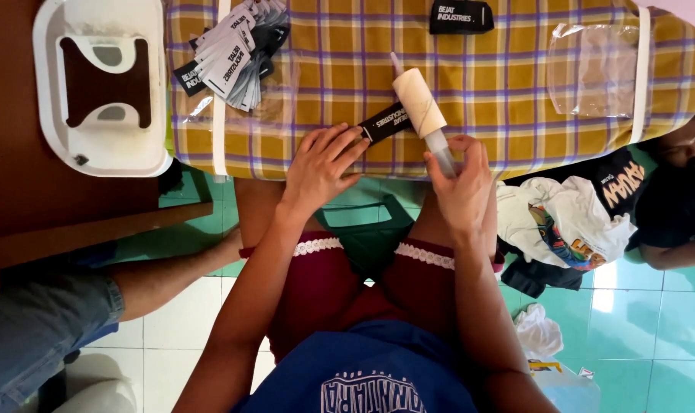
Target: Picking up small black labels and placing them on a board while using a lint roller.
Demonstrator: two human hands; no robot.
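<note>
My left hand (322,164) lies flat on the near edge of a yellow plaid-covered board (500,84), its fingertips pressing one end of a small black printed label (387,121). My right hand (462,183) grips the clear handle of a lint roller (422,107), whose beige roll rests on the board just right of the label, tilted up and to the left.
A fanned pile of black and white labels (233,53) lies at the board's left, another black label (461,17) at the top, clear plastic sleeves (592,69) at right. A white plastic tray (99,84) sits on a brown table. Clothes (565,222) lie on the green tiled floor; other persons sit at left and right.
</note>
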